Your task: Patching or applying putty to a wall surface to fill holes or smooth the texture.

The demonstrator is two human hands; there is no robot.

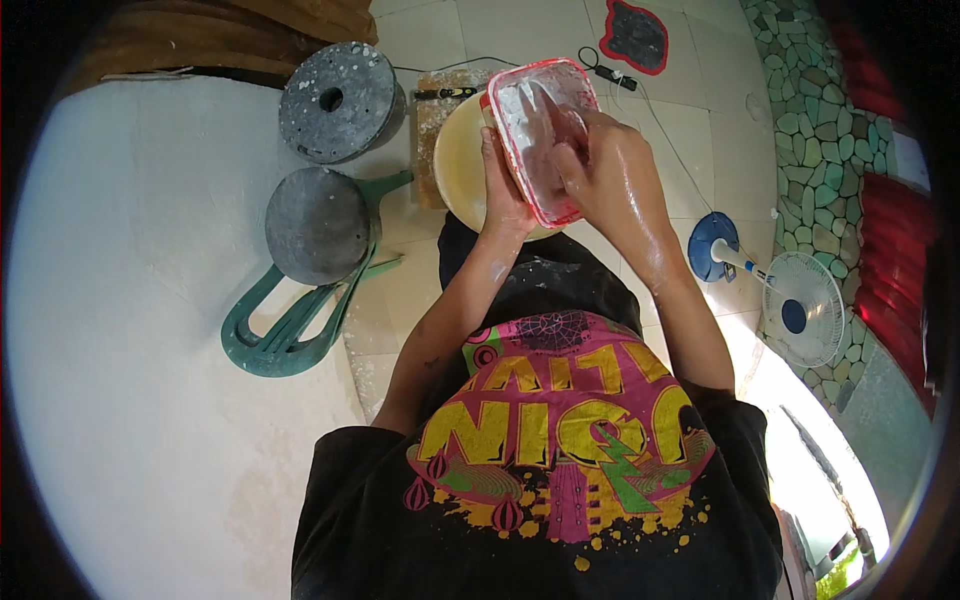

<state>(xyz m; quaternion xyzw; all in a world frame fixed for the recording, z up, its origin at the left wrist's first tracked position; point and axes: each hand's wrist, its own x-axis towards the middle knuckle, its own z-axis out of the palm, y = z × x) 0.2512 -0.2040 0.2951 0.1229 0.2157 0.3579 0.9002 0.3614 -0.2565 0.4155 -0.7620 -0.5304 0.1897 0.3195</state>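
A rectangular tub with a red rim (546, 213) is tilted in front of me, its inside coated with wet white paste. My left hand (505, 185) grips the tub along its left side, the thumb lying up the wall. Into its mouth reaches my right hand (605, 175), wet and smeared with white, with the fingers stretched down inside and the thumb apart from them. I see no tool in that hand, though the fingertips are partly blurred. Under the tub stands a round cream-coloured basin (457, 165), partly covered by the tub and my arms.
To the left are a grey speckled disc with a centre hole (355, 90), a round grey disc (315, 228) and a green plastic chair (270, 345). A white slab (150, 300) fills the left side. A fan (800, 310) lies at right; its cord crosses the tiles. A dark red-edged mat (636, 38) lies farther off.
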